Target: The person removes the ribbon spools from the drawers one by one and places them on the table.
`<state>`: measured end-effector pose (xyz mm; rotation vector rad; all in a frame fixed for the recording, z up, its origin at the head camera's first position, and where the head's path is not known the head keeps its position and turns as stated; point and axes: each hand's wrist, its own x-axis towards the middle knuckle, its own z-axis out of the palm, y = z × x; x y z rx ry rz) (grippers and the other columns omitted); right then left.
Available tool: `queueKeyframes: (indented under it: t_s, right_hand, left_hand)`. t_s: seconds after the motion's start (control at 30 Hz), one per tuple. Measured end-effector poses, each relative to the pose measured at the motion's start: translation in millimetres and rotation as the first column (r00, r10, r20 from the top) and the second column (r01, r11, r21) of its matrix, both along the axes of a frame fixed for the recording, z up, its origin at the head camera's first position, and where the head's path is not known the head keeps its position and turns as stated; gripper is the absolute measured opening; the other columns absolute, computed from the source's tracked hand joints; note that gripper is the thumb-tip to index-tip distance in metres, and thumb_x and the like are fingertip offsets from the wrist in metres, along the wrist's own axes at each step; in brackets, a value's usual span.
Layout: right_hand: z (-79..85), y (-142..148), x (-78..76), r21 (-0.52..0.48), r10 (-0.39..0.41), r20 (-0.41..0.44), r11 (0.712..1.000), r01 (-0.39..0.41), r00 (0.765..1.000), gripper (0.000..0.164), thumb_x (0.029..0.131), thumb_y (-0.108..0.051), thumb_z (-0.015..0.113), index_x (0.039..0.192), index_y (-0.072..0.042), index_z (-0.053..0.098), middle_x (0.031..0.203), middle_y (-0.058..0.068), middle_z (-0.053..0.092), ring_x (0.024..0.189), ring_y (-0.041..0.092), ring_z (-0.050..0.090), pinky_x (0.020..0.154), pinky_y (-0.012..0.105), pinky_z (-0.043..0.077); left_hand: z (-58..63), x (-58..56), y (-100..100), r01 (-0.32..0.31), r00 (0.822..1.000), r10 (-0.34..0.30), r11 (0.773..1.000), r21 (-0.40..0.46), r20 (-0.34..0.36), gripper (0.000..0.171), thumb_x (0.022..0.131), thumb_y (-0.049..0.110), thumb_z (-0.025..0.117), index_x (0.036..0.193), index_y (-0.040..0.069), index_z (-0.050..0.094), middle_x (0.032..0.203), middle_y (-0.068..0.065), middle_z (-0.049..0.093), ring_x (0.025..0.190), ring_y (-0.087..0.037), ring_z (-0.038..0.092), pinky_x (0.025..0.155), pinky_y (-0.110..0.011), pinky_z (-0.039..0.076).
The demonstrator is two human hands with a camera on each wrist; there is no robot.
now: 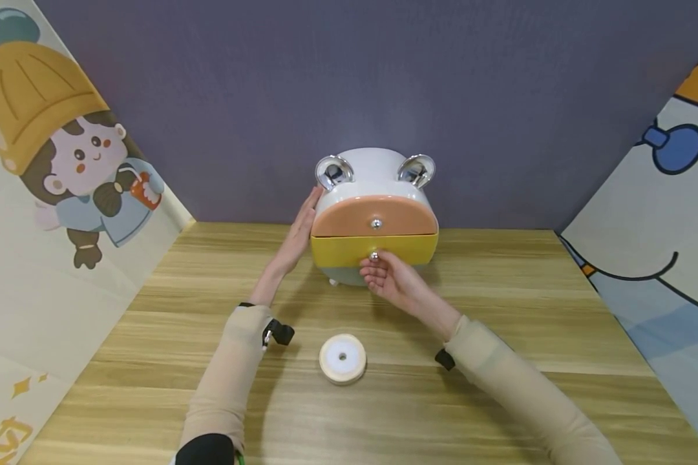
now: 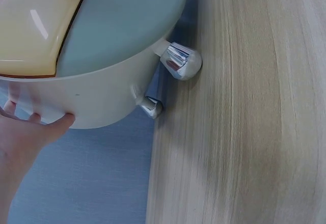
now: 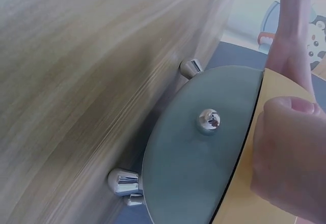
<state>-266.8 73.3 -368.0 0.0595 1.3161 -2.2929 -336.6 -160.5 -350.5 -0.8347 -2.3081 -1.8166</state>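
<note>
The surface [image 1: 500,290] ends just beyond the left hand [image 1: 298,234], straight-fingered against the cabinet [image 1: 375,174]. The right hand [image 1: 394,281] pinches the yellow drawer's [image 1: 338,250] knob [image 1: 374,256].

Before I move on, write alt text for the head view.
A person's right hand pinches the silver knob of the yellow middle drawer on a rounded cabinet with silver ears, while the left hand rests against its left side. Nearer the camera, a round white disc lies on the wood-grain table.

A cabinet [image 1: 351,218] is standing on the desk [image 1: 518,290] behind the right grip [image 1: 392,281], right of the left grip [image 1: 296,239]; a disc [image 1: 333,359] is lying before both.
</note>
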Motion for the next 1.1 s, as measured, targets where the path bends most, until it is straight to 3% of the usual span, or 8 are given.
queueKeyframes:
  t_s: [1.1]
  right_hand:
    - [-0.8,7.0,50.9,-0.013,0.077,0.030,0.997,-0.077,0.997,0.034,0.108,-0.030,0.034,0.102,-0.007,0.058,0.090,-0.001,0.067,0.082,0.009,0.061,0.074,0.018,0.051]
  left_hand:
    - [-1.3,1.5,0.2,-0.005,1.000,0.005,1.000,-0.014,0.004,0.052,0.109,0.022,0.020,0.160,0.016,0.017,0.169,-0.009,0.002,0.157,-0.025,0.001,0.125,-0.059,0.001]
